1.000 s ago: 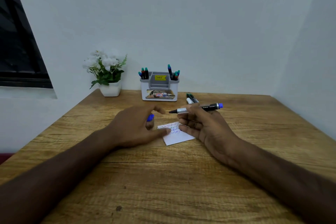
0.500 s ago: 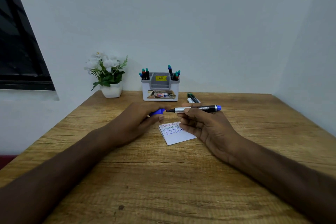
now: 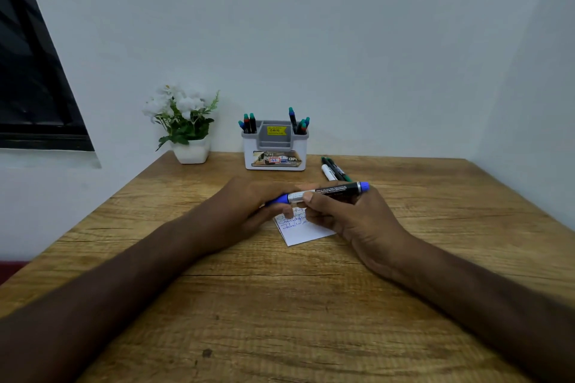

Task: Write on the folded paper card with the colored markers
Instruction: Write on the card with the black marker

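Observation:
A small white folded card [image 3: 303,232] with several lines of blue and green writing lies flat on the wooden table [image 3: 280,305], partly hidden under my fingers. My right hand [image 3: 351,218] grips a black marker [image 3: 334,190] with a blue end, held level above the card. My left hand [image 3: 245,208] holds the blue cap [image 3: 278,199], which sits over the marker's tip.
A white and grey holder [image 3: 275,151] with several markers stands at the back middle. Two loose markers [image 3: 333,169] lie to its right. A white pot of white flowers [image 3: 186,127] sits at the back left. Walls close in behind and on the right.
My left hand brought the blue cap rightwards and onto the marker's tip. It lifted off the card. My right hand kept the marker level.

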`<control>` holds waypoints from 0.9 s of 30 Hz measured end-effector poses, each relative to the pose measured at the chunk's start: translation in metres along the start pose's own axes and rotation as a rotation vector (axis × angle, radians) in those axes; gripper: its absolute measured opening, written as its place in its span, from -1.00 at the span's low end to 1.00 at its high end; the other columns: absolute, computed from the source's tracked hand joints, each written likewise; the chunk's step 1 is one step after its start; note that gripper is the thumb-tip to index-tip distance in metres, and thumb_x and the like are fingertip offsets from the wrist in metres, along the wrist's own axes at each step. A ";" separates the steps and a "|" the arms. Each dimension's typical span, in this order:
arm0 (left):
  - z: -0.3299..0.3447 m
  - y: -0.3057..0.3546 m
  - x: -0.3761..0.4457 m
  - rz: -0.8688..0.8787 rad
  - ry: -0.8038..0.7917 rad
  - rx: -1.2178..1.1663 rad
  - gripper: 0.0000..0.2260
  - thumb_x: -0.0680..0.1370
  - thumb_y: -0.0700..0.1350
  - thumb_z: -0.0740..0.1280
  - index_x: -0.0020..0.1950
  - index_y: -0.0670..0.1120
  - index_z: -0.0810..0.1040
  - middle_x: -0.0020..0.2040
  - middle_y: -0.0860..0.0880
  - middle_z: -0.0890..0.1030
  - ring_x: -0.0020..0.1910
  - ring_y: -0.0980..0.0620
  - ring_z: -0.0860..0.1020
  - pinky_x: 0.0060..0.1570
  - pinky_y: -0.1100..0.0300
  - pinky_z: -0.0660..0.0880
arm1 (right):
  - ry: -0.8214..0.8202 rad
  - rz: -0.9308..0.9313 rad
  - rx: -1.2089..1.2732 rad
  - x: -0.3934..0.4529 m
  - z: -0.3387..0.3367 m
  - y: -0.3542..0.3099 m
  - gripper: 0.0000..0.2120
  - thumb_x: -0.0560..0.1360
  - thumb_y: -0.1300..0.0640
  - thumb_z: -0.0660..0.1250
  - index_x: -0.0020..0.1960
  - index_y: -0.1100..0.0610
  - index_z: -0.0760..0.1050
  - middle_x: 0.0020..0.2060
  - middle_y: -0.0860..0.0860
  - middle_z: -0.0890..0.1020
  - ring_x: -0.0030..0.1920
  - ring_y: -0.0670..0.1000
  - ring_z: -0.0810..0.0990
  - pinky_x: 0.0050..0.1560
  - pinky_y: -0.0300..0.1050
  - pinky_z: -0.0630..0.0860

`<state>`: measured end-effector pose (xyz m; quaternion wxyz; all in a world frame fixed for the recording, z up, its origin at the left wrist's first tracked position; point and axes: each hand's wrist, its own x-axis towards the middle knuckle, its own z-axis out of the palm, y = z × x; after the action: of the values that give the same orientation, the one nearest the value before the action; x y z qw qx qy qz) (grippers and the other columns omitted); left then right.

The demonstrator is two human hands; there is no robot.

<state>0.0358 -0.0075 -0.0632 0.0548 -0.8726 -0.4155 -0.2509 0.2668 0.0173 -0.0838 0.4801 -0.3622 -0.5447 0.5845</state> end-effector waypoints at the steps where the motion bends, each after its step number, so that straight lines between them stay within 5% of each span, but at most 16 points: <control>1: 0.001 -0.001 0.000 -0.005 -0.017 0.023 -0.67 0.68 0.03 0.27 0.40 -0.03 0.59 0.16 0.08 0.71 0.00 0.29 0.56 -0.08 0.55 0.35 | 0.004 0.003 -0.016 0.000 0.000 0.000 -0.55 0.28 0.03 0.67 0.04 0.29 0.74 -0.10 0.22 0.77 -0.11 0.10 0.69 0.20 0.12 0.65; 8: 0.014 0.009 0.005 -0.052 0.065 -0.038 -0.75 0.70 0.05 0.21 0.16 -0.01 0.65 -0.03 0.15 0.71 -0.18 0.36 0.50 -0.16 0.48 0.35 | -0.014 -0.014 0.002 0.000 0.000 0.000 -0.61 0.33 0.04 0.62 0.03 0.29 0.75 -0.05 0.24 0.78 -0.10 0.10 0.70 0.23 0.14 0.64; 13: 0.017 0.015 0.003 -0.073 0.075 -0.042 -0.65 0.69 0.10 0.18 0.31 -0.01 0.63 0.02 0.12 0.73 -0.08 0.21 0.59 -0.13 0.46 0.41 | -0.012 -0.015 -0.042 -0.004 0.001 -0.004 -0.81 0.45 0.16 0.60 -0.01 0.26 0.73 -0.11 0.15 0.80 -0.16 -0.03 0.77 -0.06 -0.15 0.67; 18: 0.008 0.021 0.011 -0.113 -0.009 -0.045 -0.72 0.69 0.10 0.20 0.24 0.07 0.66 0.01 0.15 0.71 -0.07 0.19 0.59 -0.14 0.26 0.47 | 0.026 -0.059 -0.219 -0.008 0.003 -0.005 -0.78 0.49 -0.01 0.58 -0.02 0.14 0.74 -0.15 0.02 0.80 -0.13 -0.07 0.76 -0.08 -0.19 0.61; 22: 0.007 0.022 0.010 -0.130 0.032 0.073 -0.65 0.68 0.19 0.20 0.44 0.21 0.53 0.23 0.20 0.50 0.14 0.23 0.45 0.03 0.27 0.47 | 0.089 -0.123 -0.335 -0.011 0.003 -0.006 -0.78 0.45 -0.08 0.60 -0.02 0.04 0.74 -0.16 -0.06 0.80 -0.12 -0.10 0.75 -0.08 -0.19 0.65; 25: 0.010 0.019 0.014 -0.139 0.035 0.104 -0.56 0.64 0.24 0.13 0.44 0.15 0.55 0.06 0.16 0.49 0.00 0.21 0.45 -0.13 0.30 0.38 | 0.066 -0.139 -0.379 -0.009 0.004 -0.007 -0.78 0.45 -0.06 0.61 0.02 0.01 0.74 -0.15 -0.07 0.80 -0.11 -0.11 0.76 -0.04 -0.19 0.67; 27: 0.011 0.016 0.017 -0.176 0.074 0.060 -0.69 0.66 0.12 0.26 0.36 0.10 0.58 0.01 0.20 0.56 -0.06 0.24 0.51 -0.14 0.36 0.35 | -0.001 -0.133 -0.390 -0.008 0.005 -0.007 -0.78 0.46 0.02 0.62 0.07 0.01 0.72 -0.18 -0.08 0.80 -0.14 -0.15 0.75 -0.13 -0.30 0.61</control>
<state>0.0605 -0.0026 -0.0628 0.0741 -0.8209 -0.4953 -0.2742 0.2657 0.0076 -0.0765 0.4381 -0.4112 -0.6706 0.4351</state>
